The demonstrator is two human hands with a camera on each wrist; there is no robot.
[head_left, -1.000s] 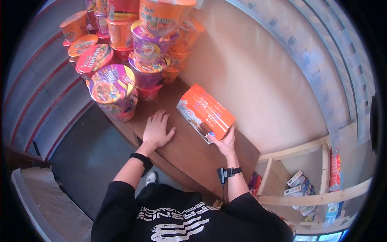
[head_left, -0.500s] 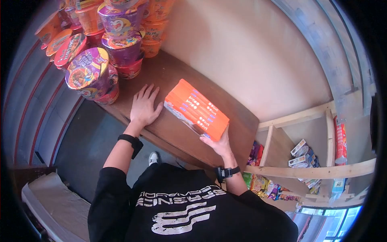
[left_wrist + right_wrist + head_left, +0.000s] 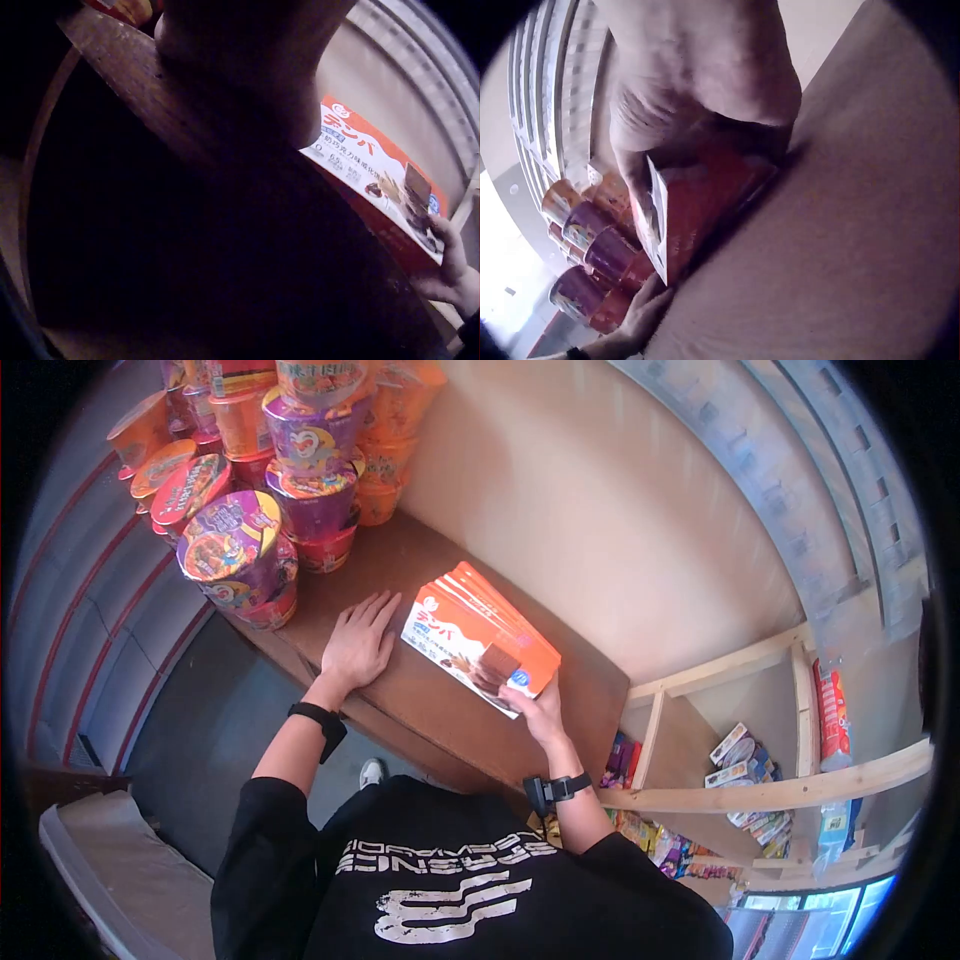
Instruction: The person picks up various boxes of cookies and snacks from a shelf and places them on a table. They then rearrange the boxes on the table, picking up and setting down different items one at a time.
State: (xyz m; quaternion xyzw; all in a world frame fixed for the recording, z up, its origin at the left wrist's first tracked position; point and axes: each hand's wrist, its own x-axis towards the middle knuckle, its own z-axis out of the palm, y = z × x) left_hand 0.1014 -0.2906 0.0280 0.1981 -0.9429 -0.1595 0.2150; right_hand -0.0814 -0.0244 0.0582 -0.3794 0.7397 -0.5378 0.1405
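A row of orange-and-white wafer biscuit boxes stands on the brown tabletop, leaning back and fanned at the top. The front box shows its printed face with a chocolate wafer picture. My right hand grips the row at its near right end, thumb across the front face. In the right wrist view, the end of the boxes lies under that hand, close over the tabletop. My left hand rests on the tabletop, fingers extended, beside the boxes' left end. The left wrist view shows the front box beyond the left wrist.
Stacked instant noodle cups stand at the table's far left end. A pale wall rises behind the boxes. On the right, a wooden-framed shelf holds snack packs. The table's near edge runs in front of the body.
The boxes have leaned back and fanned out, so the front face shows more fully. My right hand keeps its hold. The left hand stays on the tabletop while the head view shifts.
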